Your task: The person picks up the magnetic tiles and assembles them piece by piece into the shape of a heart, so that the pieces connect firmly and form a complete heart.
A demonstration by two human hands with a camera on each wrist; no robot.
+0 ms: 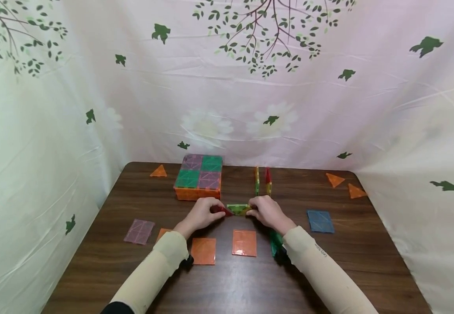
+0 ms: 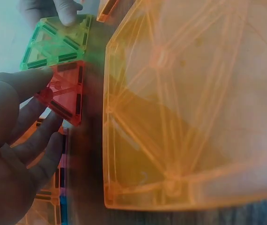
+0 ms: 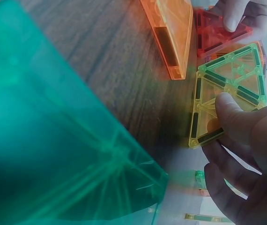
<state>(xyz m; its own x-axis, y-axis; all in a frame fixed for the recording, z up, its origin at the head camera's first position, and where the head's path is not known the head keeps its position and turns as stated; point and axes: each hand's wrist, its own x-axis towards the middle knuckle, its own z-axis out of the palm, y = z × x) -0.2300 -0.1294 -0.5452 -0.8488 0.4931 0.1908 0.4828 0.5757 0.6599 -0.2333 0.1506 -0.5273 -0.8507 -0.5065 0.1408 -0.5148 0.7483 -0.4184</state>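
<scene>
Near the table's middle, my left hand [image 1: 201, 216] pinches a red triangle magnetic tile [image 2: 69, 89] between thumb and fingers. My right hand [image 1: 270, 213] pinches a yellow triangle magnetic tile [image 3: 206, 115], thumb on its face. Between them stands a green triangle magnetic tile [image 3: 239, 69], edge to edge with the yellow one. In the left wrist view the red tile meets the green tile's side; whether they are fully joined I cannot tell. Behind my left hand is a box of tiles with orange walls [image 1: 197, 194] and a purple and green top [image 1: 199, 171].
Two narrow upright tile panels [image 1: 257, 181] stand behind my right hand. Orange square tiles [image 1: 244, 243] lie in front, and a green tile [image 1: 276, 242] lies under my right wrist. A purple square [image 1: 139, 231] is left, a blue square [image 1: 320, 221] right. Orange triangles [image 1: 335, 179] lie near the back corners.
</scene>
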